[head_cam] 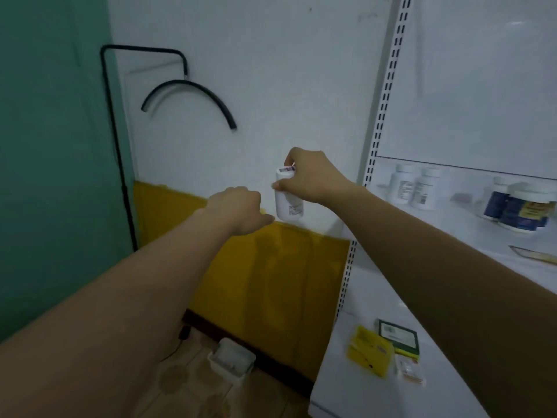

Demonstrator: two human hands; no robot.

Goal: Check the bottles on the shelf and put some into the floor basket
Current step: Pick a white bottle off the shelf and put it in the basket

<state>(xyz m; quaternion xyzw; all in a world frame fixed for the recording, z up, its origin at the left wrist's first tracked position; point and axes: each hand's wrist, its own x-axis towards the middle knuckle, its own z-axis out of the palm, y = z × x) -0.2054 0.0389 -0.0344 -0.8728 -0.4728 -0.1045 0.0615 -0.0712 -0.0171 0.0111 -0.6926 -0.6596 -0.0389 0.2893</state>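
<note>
Pers. is showing two bare arms, uncovered from wrist to frame edge, nothing worn on either. L hand (238, 208) & R hand (310, 176) are showing bare too. Fingers (266, 219) are looking blurred, nail detail unreadable.

A teal-green wall (45, 146) fills the left and meets a white wall (256, 70) at the corner. The white wall's lower part is a yellow band (271, 267) (its top edge is uneven) above a dark skirting board (247, 354). A thin black cable (116, 152) climbs the corner, with a curved black hose (196, 87) near it. The floor (180, 384) is patterned beige tile. At right stands a white shelf unit (482, 86) with a slotted upright (388, 86). The light is dim
</note>
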